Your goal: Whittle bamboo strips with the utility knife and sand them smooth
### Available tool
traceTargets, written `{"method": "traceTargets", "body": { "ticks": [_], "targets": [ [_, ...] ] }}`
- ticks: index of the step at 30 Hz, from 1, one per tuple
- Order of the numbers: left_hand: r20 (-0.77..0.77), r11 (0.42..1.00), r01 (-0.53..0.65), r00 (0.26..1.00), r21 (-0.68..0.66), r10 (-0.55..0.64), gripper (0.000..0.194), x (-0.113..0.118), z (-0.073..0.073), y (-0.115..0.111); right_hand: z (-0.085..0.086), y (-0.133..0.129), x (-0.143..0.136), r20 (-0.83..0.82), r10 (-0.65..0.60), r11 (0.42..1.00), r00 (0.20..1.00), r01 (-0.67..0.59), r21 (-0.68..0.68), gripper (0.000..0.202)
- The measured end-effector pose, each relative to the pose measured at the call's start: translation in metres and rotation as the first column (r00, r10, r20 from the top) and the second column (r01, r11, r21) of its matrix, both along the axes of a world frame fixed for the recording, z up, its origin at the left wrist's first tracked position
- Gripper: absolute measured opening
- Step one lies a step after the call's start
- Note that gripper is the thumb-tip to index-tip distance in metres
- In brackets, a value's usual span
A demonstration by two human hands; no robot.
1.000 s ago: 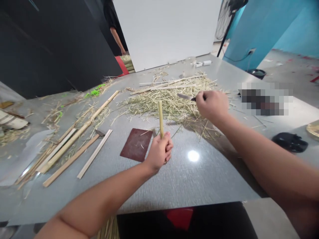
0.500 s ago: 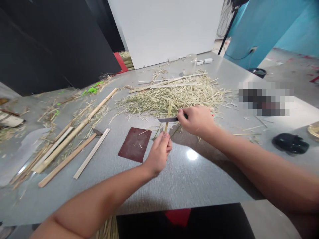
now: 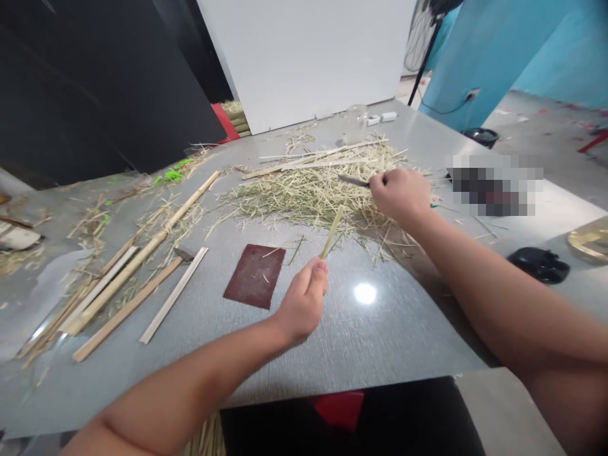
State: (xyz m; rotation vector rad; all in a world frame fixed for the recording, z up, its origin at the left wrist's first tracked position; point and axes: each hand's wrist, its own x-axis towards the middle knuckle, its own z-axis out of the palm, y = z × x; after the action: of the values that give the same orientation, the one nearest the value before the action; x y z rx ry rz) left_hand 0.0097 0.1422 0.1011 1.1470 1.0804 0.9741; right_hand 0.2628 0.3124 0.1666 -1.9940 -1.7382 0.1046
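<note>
A thin yellowish-green strip (image 3: 333,230), like split bamboo, sticks up and away from my left hand (image 3: 304,296), whose fingers are wrapped round its lower end. My right hand (image 3: 401,195) grips a knife (image 3: 354,181) by its dark handle, most of which is hidden in the fist. The blade points left above a heap of pale shavings (image 3: 304,193), apart from the strip. To the left of my left hand lies a dark red-brown sheet (image 3: 254,276), perhaps sandpaper, with a few shavings on it.
On the left side of the table (image 3: 285,361) lie a hammer (image 3: 137,304), a flat pale strip (image 3: 173,295) and a long pole (image 3: 147,250). A clear jar (image 3: 356,120) stands behind the heap. A black object (image 3: 539,264) rests beyond my right forearm.
My right hand has lifted the knife off the strip, moving away and to the right. The strip in my left hand now leans more to the right.
</note>
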Motion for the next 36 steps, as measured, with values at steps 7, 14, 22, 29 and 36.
{"method": "traceTargets", "body": {
  "ticks": [7,14,22,29,36],
  "targets": [
    [0.098,0.999,0.021,0.995,-0.050,-0.016,0.074,0.001,0.005,0.008,-0.004,-0.029,-0.029,0.042,0.170,0.985,0.985,-0.171,0.029,0.055],
    [0.085,0.999,-0.040,0.995,-0.036,0.043,0.071,0.004,0.000,0.005,-0.009,-0.060,-0.066,0.120,0.420,0.904,0.900,-0.404,-0.138,0.049],
    [0.008,0.999,-0.041,0.999,-0.028,0.042,0.069,0.003,-0.007,0.017,-0.010,-0.047,-0.062,0.172,0.342,0.938,0.924,-0.324,-0.123,0.045],
    [0.062,0.997,0.031,0.998,-0.076,-0.026,0.070,-0.001,-0.003,0.016,-0.009,0.008,-0.003,0.107,0.062,0.997,0.992,-0.057,-0.048,0.050],
    [0.163,0.995,0.070,0.985,-0.072,-0.057,0.076,0.001,0.000,0.009,-0.017,0.010,0.024,0.023,-0.026,0.995,0.999,0.024,0.100,0.062]
  ]
}}
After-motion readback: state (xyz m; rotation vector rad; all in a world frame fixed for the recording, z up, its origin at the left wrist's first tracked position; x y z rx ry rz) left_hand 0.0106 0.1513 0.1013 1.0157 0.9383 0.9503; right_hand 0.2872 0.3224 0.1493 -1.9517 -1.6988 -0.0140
